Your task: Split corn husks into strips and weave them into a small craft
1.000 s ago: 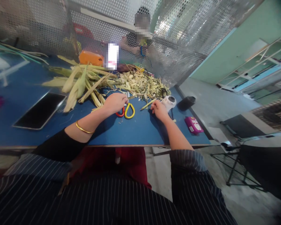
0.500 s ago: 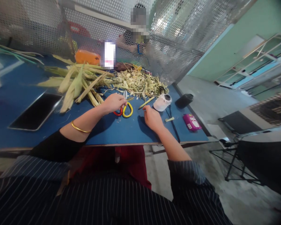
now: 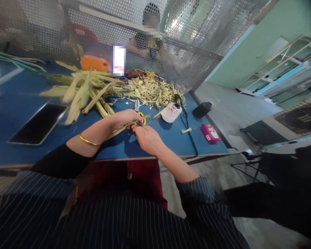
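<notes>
A pale corn husk strip (image 3: 119, 130) runs under my left hand (image 3: 126, 119), which is closed around it. One end sticks out past the fingertips. Close against those fingers, my right hand (image 3: 148, 139) is pinched. A thin line like thread seems to run from it toward a white spool of thread (image 3: 171, 113) with a dark core. Behind my left hand lie scissors (image 3: 137, 105), their red handle hidden and part of the yellow one showing. Another thin husk piece (image 3: 158, 112) lies beside the spool.
Whole corn husks (image 3: 79, 91) and a heap of shredded husk (image 3: 152, 90) lie along the back. A phone (image 3: 38, 123) is at left. A pink packet (image 3: 210, 134), a black cord (image 3: 192, 138) and a black bottle (image 3: 202, 110) are at right. A person sits behind the mesh.
My right hand has moved left to meet my left hand. A husk strip now shows plainly in my left hand. The spool has shifted left and a dark figure appears at lower right.
</notes>
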`<state>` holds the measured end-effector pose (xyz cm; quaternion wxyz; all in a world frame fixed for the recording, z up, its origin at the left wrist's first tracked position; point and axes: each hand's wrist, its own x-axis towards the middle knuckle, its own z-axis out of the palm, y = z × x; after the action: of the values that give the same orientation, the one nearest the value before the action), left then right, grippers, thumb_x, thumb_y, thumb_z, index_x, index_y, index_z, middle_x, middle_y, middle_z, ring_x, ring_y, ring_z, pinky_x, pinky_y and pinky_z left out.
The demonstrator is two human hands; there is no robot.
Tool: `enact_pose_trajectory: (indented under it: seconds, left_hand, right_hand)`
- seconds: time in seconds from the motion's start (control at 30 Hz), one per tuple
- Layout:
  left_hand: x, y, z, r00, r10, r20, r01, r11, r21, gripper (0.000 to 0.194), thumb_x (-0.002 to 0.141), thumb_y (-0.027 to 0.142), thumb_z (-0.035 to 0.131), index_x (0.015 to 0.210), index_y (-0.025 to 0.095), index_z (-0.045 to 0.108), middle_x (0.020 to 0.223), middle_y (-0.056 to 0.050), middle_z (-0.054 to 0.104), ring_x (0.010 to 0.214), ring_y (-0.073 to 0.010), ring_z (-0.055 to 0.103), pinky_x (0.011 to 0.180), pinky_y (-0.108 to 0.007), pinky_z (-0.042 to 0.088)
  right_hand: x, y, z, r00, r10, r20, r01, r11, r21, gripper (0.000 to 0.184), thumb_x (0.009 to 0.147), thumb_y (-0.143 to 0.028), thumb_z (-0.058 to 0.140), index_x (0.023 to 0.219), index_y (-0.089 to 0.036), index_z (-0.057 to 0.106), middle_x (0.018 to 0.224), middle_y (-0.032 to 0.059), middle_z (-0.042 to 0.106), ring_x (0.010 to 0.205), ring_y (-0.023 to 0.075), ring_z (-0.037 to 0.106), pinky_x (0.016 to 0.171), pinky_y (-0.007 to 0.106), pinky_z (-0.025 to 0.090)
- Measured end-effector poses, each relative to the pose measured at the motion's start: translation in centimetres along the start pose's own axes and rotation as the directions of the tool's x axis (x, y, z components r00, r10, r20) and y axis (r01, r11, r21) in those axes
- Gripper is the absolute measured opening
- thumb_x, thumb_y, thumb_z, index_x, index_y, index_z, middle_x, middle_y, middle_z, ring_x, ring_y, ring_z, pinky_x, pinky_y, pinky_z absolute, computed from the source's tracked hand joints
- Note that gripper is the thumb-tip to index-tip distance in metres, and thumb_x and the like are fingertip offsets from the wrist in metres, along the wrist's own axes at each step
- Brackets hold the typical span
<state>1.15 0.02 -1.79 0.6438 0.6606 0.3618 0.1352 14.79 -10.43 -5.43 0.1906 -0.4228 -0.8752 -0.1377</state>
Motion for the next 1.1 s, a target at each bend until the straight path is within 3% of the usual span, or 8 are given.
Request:
enact_pose_trajectory:
  seconds: [0.23, 0.33, 0.47, 0.63, 0.73, 0.87, 1.0, 1.1]
  left_hand:
    - [0.4, -0.1, 0.1, 0.985, -0.116, 0.13, 0.149, 0.947, -0.285, 0.02, 0.081, 0.016, 0.053, 0.062, 0.012, 0.059, 0.051, 0.0, 0.047, 0.041, -0.0059, 0.041, 0.037, -0.015, 0.033]
    - [0.5, 0.0, 0.1, 0.992, -0.125, -0.01, 0.115, 0.94, -0.32, 0.018, 0.083, 0.013, 0.051, 0.066, 0.013, 0.058, 0.051, 0.001, 0.046, 0.042, -0.0073, 0.046, 0.044, -0.018, 0.042]
    - [0.3, 0.2, -0.2, 0.982, -0.07, -0.177, 0.035, 0.981, -0.191, 0.018, 0.085, 0.011, 0.049, 0.069, 0.013, 0.058, 0.05, 0.001, 0.049, 0.041, -0.0087, 0.049, 0.048, -0.023, 0.046]
    - [0.0, 0.6, -0.9, 0.966, 0.014, -0.258, -0.023, 0.999, -0.035, 0.02, 0.085, 0.009, 0.048, 0.068, 0.013, 0.058, 0.05, 0.002, 0.049, 0.042, -0.0084, 0.05, 0.049, -0.023, 0.047]
    - [-0.1, 0.9, -1.1, 0.954, 0.035, -0.297, -0.034, 0.999, 0.007, 0.022, 0.085, 0.007, 0.047, 0.067, 0.012, 0.058, 0.05, 0.003, 0.049, 0.042, -0.0074, 0.05, 0.049, -0.021, 0.046]
    - [-0.4, 1.5, -1.6, 0.949, 0.049, -0.312, -0.045, 0.999, 0.02, 0.024, 0.086, 0.006, 0.045, 0.066, 0.012, 0.058, 0.049, 0.003, 0.048, 0.042, -0.007, 0.049, 0.051, -0.022, 0.048]
    - [-0.4, 1.7, -2.7, 0.932, 0.08, -0.352, -0.075, 0.997, 0.027, 0.024, 0.086, 0.009, 0.046, 0.066, 0.013, 0.059, 0.048, 0.003, 0.049, 0.041, -0.0068, 0.048, 0.051, -0.022, 0.048]
    - [0.0, 1.4, -3.7, 0.901, 0.122, -0.417, -0.103, 0.992, 0.069, 0.021, 0.084, 0.009, 0.048, 0.067, 0.013, 0.06, 0.048, 0.003, 0.048, 0.041, -0.0065, 0.049, 0.05, -0.02, 0.047]
  right_hand:
    - [-0.1, -1.0, -0.2, 0.995, -0.06, 0.081, 0.064, 0.997, -0.039, 0.029, 0.097, -0.018, 0.031, 0.103, -0.014, 0.06, 0.086, 0.0081, 0.066, 0.082, 0.0188, 0.059, 0.077, 0.031, 0.043]
    - [-0.3, 0.9, -2.3, 0.976, 0.215, -0.023, -0.216, 0.965, -0.152, 0.031, 0.098, -0.036, 0.036, 0.11, -0.018, 0.058, 0.102, 0.0105, 0.066, 0.084, 0.0187, 0.059, 0.073, 0.03, 0.042]
    - [0.4, 6.2, -5.3, 0.687, 0.667, -0.287, -0.724, 0.594, -0.352, 0.07, 0.084, -0.065, 0.047, 0.123, -0.007, 0.049, 0.125, 0.0261, 0.051, 0.113, 0.0356, 0.051, 0.087, 0.042, 0.042]
    - [0.5, 11.0, -6.2, 0.485, 0.874, -0.003, -0.803, 0.444, -0.398, 0.067, 0.082, -0.064, 0.05, 0.115, -0.007, 0.054, 0.106, 0.0229, 0.061, 0.096, 0.0334, 0.062, 0.079, 0.042, 0.046]
    - [-0.3, 12.2, -6.7, 0.504, 0.853, 0.137, -0.774, 0.517, -0.366, 0.049, 0.084, -0.047, 0.051, 0.12, -0.013, 0.055, 0.111, 0.0188, 0.062, 0.099, 0.0316, 0.062, 0.081, 0.041, 0.047]
    - [-1.1, 12.0, -7.3, 0.664, 0.728, 0.173, -0.691, 0.685, -0.23, 0.059, 0.076, -0.032, 0.059, 0.132, -0.017, 0.049, 0.131, 0.0175, 0.052, 0.114, 0.0323, 0.055, 0.093, 0.043, 0.043]
    - [-0.4, 7.9, -5.6, 0.78, 0.617, -0.109, -0.626, 0.773, -0.106, 0.036, 0.087, -0.032, 0.047, 0.116, -0.013, 0.058, 0.12, 0.016, 0.057, 0.113, 0.0278, 0.052, 0.096, 0.04, 0.04]
    - [1.2, 3.8, -2.9, 0.871, 0.485, 0.085, -0.488, 0.872, 0.025, 0.026, 0.091, -0.024, 0.038, 0.096, -0.018, 0.062, 0.099, 0.0094, 0.063, 0.095, 0.0209, 0.058, 0.086, 0.032, 0.044]
